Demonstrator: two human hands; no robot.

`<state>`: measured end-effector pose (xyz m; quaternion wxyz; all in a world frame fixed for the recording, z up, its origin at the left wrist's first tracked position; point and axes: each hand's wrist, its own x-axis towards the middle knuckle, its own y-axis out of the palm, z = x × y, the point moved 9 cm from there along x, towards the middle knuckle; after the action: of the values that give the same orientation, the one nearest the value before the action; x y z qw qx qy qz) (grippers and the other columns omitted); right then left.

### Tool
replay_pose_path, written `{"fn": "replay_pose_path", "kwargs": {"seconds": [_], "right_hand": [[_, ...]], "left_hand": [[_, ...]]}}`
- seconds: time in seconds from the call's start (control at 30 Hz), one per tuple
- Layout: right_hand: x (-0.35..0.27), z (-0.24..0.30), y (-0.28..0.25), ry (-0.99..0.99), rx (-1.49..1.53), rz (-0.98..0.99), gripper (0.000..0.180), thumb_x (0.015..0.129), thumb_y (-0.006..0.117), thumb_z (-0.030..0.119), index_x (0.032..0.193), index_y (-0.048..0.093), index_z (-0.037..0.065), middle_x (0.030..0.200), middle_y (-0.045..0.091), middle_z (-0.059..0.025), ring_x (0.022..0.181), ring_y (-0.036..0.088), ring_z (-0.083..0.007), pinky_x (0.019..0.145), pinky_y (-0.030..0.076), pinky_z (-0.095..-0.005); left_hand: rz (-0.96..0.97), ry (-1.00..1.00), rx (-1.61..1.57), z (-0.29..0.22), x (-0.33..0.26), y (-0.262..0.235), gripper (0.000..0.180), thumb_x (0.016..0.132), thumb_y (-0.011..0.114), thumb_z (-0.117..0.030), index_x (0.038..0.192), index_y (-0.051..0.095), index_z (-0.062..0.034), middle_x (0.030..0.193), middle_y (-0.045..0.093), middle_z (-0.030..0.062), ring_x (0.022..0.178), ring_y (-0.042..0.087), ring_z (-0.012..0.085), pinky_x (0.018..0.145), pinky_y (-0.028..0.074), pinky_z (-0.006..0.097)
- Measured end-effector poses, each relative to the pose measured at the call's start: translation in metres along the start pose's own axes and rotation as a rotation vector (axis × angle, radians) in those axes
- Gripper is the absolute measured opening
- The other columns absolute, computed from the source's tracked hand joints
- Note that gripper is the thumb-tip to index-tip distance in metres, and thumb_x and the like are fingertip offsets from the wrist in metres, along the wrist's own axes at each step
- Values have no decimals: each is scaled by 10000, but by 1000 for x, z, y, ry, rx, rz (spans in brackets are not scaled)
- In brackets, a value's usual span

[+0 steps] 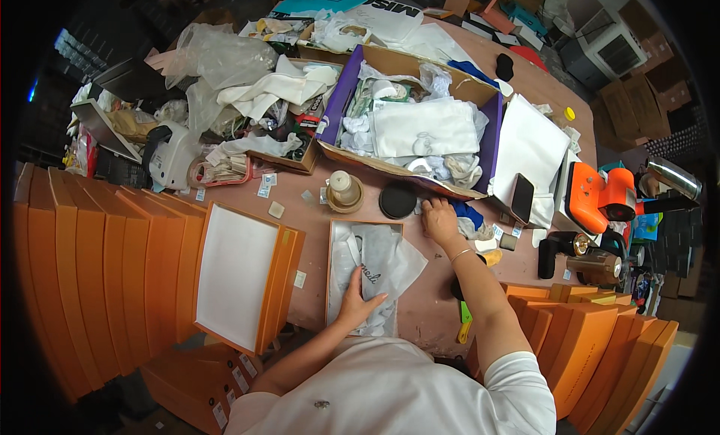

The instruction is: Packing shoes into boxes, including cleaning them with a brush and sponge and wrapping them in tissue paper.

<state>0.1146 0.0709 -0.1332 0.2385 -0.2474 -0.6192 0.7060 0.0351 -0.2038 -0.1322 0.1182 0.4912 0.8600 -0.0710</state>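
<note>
An open shoe-box-sized carton point(330, 285) with orange edges lies in front of me. Inside, white tissue paper point(379, 247) with dark script covers the contents, and one corner spills over the right side. My left hand point(358, 304) rests on the paper, thumb and fingers apart. Beyond the carton, my right hand point(441, 221) reaches down to the tabletop with its fingers stretched forward. It is between a black round lid-like disc point(397, 201) and a crumpled blue cloth point(469, 212). Nothing shows in its fingers. An orange lid with a white inside point(238, 266) leans at my left.
Orange boxes stand in rows at left point(112, 262) and right point(581, 352). A purple-sided carton point(491, 146) of white cloths stands ahead. A tape roll point(345, 191), a phone point(522, 199), an orange-and-black device point(600, 199) and a green-yellow cutter point(465, 321) lie about.
</note>
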Motion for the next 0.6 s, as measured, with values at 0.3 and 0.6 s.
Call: {"fn": "replay_pose_path", "kwargs": {"seconds": [0.3,0.6], "right_hand": [[5,4,-3,-10,-58,50,318,791,600,122,1106,610,84,998,619,-140,949,601,-329,783,497,-423],[-14,-18,-19,202,171,-221,152,854,580,155,958,652,70,857,646,-114,843,618,-294,766,449,-436]], "left_hand": [[-124,-124,223,-33,-24,-25,547,715,807,-158,1103,477,40,1054,603,160,955,594,257,834,475,332],[-5,-188,353,2,-3,9,711,727,771,-260,1242,400,62,1197,486,261,1136,464,394,982,381,425]]}}
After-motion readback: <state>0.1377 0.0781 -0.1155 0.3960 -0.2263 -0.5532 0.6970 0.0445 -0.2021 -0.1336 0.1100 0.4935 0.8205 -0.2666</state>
